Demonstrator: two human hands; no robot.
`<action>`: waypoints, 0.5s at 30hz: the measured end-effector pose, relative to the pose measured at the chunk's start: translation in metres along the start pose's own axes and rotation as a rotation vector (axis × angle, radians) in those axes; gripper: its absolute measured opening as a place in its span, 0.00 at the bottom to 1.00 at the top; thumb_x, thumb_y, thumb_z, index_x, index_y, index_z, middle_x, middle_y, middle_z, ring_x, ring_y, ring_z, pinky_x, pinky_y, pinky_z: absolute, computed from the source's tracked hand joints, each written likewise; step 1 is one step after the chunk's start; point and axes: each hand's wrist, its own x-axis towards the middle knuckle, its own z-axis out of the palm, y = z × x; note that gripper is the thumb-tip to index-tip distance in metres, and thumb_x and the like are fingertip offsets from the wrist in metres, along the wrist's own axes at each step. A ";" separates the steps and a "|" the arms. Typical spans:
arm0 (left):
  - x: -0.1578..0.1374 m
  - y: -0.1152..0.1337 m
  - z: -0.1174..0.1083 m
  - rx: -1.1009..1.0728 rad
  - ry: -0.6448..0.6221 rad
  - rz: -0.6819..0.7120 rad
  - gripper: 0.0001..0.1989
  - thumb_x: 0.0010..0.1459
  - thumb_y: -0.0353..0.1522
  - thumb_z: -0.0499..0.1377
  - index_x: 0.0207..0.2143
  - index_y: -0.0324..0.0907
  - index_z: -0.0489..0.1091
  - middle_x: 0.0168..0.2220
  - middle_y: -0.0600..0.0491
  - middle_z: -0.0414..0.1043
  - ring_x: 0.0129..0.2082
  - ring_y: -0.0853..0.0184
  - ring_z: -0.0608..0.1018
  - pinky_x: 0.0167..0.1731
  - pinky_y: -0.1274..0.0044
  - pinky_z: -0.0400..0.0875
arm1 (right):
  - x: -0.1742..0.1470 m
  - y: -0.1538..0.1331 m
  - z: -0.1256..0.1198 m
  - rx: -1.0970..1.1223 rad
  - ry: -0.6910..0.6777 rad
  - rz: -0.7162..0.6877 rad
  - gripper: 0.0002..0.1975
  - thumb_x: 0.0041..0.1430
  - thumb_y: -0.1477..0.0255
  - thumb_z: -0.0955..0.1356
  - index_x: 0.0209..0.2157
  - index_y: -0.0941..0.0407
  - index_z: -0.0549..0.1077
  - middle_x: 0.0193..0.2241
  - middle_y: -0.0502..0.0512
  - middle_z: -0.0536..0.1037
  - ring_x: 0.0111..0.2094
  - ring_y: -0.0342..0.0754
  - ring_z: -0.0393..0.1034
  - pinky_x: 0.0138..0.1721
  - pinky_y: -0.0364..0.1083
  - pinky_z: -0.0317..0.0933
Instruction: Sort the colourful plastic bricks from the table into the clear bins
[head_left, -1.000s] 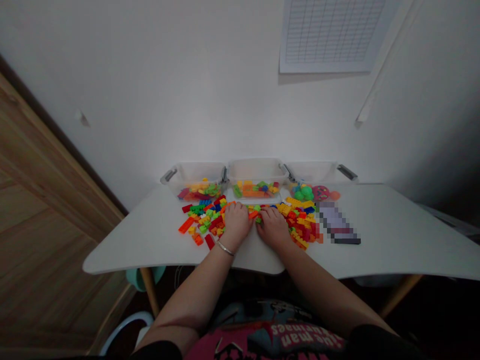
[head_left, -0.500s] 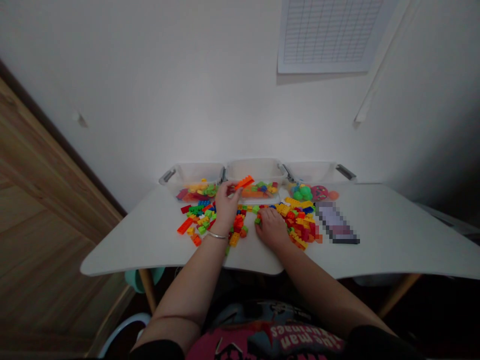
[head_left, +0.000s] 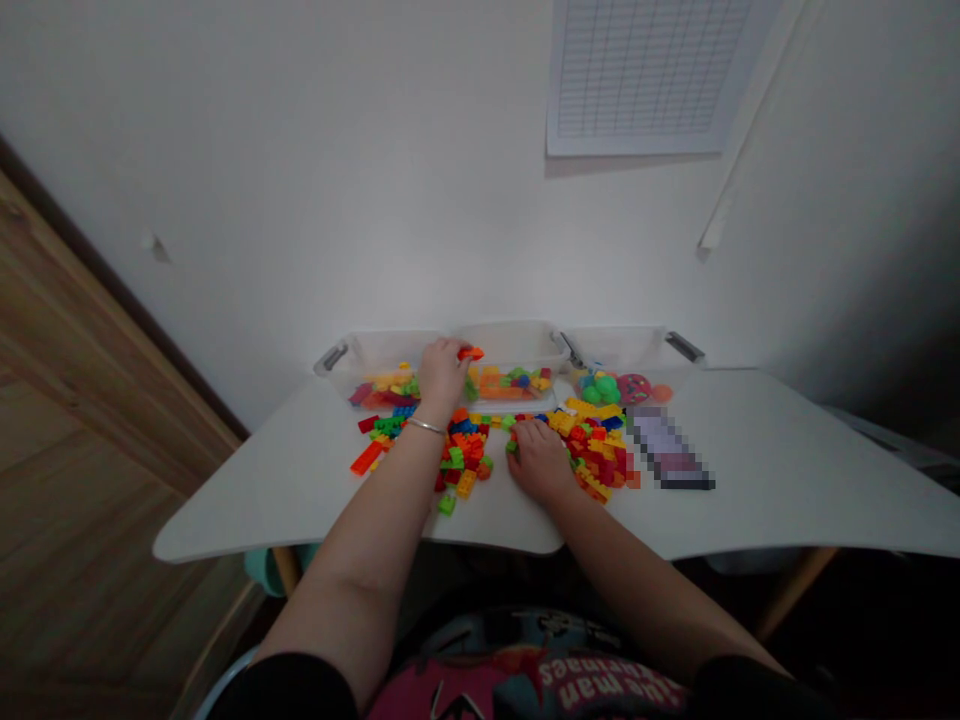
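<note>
My left hand (head_left: 444,375) is raised at the front of the middle clear plastic bin (head_left: 514,342), fingers closed on an orange building brick (head_left: 472,353). The brick is at the bin's left end, partly covered by the fingers. Lower down, my right hand (head_left: 540,460) rests on the table, its fingers curled around a small green building brick (head_left: 512,444) that shows at the fingertips. A mixed pile of bricks (head_left: 457,450) lies under and beside my left forearm. Another brick pile (head_left: 600,450), mostly yellow and red, lies to the right of my right hand.
A left clear bin (head_left: 360,352) holds bricks; a right clear bin (head_left: 630,345) holds green balls and a red round piece. A dark-edged flat device (head_left: 671,450), pixelated, lies on the white table (head_left: 277,480). The wall (head_left: 300,200) rises just behind the bins.
My left hand has moved up and slightly left, carrying the orange brick farther over the middle bin. My right hand has stayed almost in place. The view has shifted slightly.
</note>
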 end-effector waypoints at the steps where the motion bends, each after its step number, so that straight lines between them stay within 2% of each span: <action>1: 0.000 0.002 -0.002 0.051 -0.045 0.025 0.10 0.60 0.29 0.59 0.43 0.42 0.76 0.45 0.47 0.76 0.48 0.59 0.75 0.49 0.70 0.68 | 0.000 0.000 0.000 0.001 -0.002 -0.002 0.19 0.57 0.72 0.66 0.51 0.61 0.71 0.51 0.66 0.74 0.55 0.58 0.64 0.56 0.53 0.58; 4: 0.001 0.008 -0.008 0.157 -0.149 0.032 0.14 0.64 0.31 0.55 0.49 0.45 0.75 0.48 0.47 0.76 0.49 0.60 0.76 0.47 0.71 0.69 | 0.000 0.000 0.000 0.009 -0.006 0.008 0.19 0.57 0.72 0.66 0.51 0.61 0.71 0.52 0.67 0.74 0.56 0.58 0.64 0.57 0.53 0.58; 8: 0.003 0.017 -0.012 0.260 -0.229 -0.027 0.17 0.66 0.33 0.50 0.52 0.47 0.74 0.50 0.47 0.76 0.49 0.59 0.77 0.46 0.70 0.71 | 0.000 -0.001 -0.002 0.026 -0.013 0.014 0.20 0.57 0.72 0.66 0.51 0.62 0.71 0.51 0.66 0.75 0.55 0.58 0.64 0.57 0.53 0.58; 11: 0.004 0.022 -0.012 0.301 -0.257 -0.073 0.18 0.66 0.33 0.49 0.51 0.46 0.74 0.50 0.46 0.77 0.48 0.58 0.78 0.45 0.69 0.72 | 0.000 -0.001 -0.004 0.031 -0.022 0.019 0.20 0.58 0.72 0.66 0.52 0.62 0.71 0.51 0.66 0.74 0.56 0.58 0.64 0.58 0.53 0.58; 15: 0.002 0.021 -0.007 0.290 -0.262 -0.069 0.18 0.66 0.31 0.48 0.51 0.46 0.74 0.50 0.46 0.77 0.48 0.59 0.78 0.46 0.70 0.72 | 0.000 -0.001 -0.004 0.031 -0.031 0.025 0.20 0.58 0.72 0.66 0.52 0.63 0.71 0.51 0.66 0.74 0.55 0.58 0.64 0.58 0.53 0.58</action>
